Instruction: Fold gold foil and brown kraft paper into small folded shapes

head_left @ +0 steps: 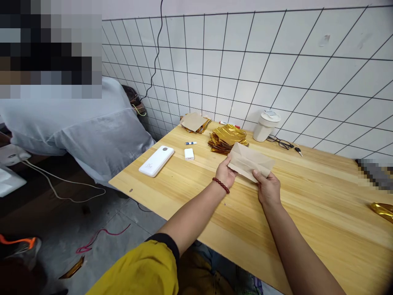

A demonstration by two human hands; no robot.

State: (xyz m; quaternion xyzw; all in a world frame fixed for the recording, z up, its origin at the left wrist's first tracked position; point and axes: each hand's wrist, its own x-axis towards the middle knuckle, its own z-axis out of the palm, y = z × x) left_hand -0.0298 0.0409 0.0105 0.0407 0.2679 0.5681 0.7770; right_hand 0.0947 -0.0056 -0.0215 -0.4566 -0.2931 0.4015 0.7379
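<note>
Both of my hands hold a flat brown paper envelope (250, 162) just above the wooden table (307, 213). My left hand (225, 174), with a red bead bracelet at the wrist, grips its left end. My right hand (269, 187) pinches its near lower edge. Just beyond the envelope lies a heap of crumpled gold foil pieces (227, 138).
On the table are a white power bank (156, 160), a small white charger (189, 153), a white lidded cup (265, 125), glasses (280, 142), keys, and a brown-and-gold stack (194, 122) by the tiled wall. Another person in a grey top (92, 131) sits at the left. More gold foil (383, 210) lies far right.
</note>
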